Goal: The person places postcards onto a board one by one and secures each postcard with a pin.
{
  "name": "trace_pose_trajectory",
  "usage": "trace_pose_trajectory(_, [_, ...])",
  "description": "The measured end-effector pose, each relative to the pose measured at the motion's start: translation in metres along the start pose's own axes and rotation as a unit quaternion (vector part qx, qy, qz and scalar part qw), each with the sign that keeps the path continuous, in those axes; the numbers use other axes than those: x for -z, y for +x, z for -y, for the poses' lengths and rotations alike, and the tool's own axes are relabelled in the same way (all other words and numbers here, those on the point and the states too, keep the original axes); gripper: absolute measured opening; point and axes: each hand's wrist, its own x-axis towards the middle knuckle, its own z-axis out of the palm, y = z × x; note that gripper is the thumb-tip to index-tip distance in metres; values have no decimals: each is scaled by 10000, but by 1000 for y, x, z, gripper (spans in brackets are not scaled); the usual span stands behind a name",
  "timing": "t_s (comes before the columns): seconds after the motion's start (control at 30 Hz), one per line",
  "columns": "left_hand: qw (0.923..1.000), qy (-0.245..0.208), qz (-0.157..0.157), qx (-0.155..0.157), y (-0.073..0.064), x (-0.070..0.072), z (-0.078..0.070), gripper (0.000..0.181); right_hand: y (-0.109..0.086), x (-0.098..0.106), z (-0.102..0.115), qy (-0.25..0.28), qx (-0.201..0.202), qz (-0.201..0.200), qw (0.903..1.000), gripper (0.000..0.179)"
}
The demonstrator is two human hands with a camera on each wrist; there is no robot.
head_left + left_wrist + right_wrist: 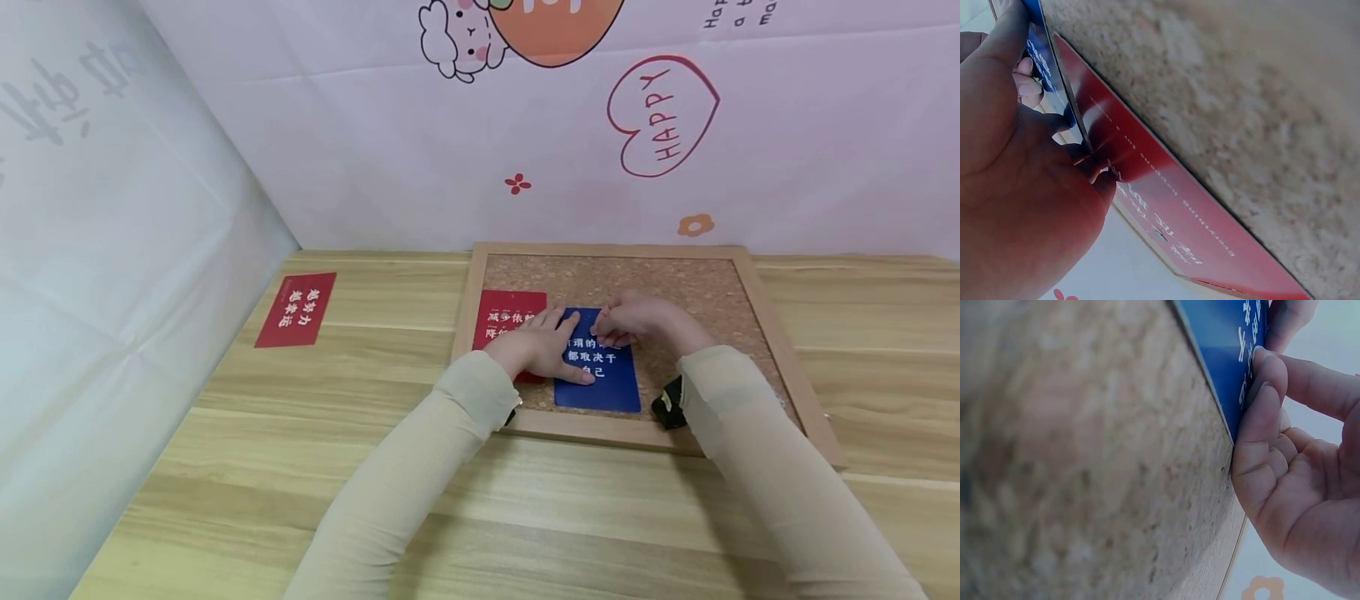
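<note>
A blue card (600,392) with white lettering lies on the framed corkboard (690,292), beside a red card (525,300). My left hand (543,346) spreads its fingers over the neighbouring edges of both cards, thumb on the blue one. At the blue card's upper part, my right hand (637,321) brings thumb and forefinger together in a pinch, its other fingers curled. A small pale thing (1259,355) shows at those fingertips; I cannot tell what it is. A small round dot (1159,234) sits on the red card in the left wrist view.
Another red card (296,310) with white lettering lies on the wooden table (300,450), left of the corkboard. The board's wooden frame (592,427) forms a raised edge. A printed white cloth (375,158) hangs behind, and a white sheet (127,275) borders the left side.
</note>
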Motion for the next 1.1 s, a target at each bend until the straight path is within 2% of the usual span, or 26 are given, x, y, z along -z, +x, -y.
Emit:
trace_pose_trajectory(0.33, [10000,14,4,26,1,0,0,95,0,1,0,38,-67,6,10000,18])
trace_pose_trajectory(0.53, [9998,62,107,128,2,0,-1,95,0,1,0,56,-95,5,9999,21])
trace_pose_trajectory(0.77, [10000,-1,0,-53,2,-1,2,96,2,-1,2,154,-206,-32,9997,20])
trace_pose_trajectory(1.1, [10000,66,14,-27,2,-1,1,96,3,-1,2,107,-262,-62,9996,19])
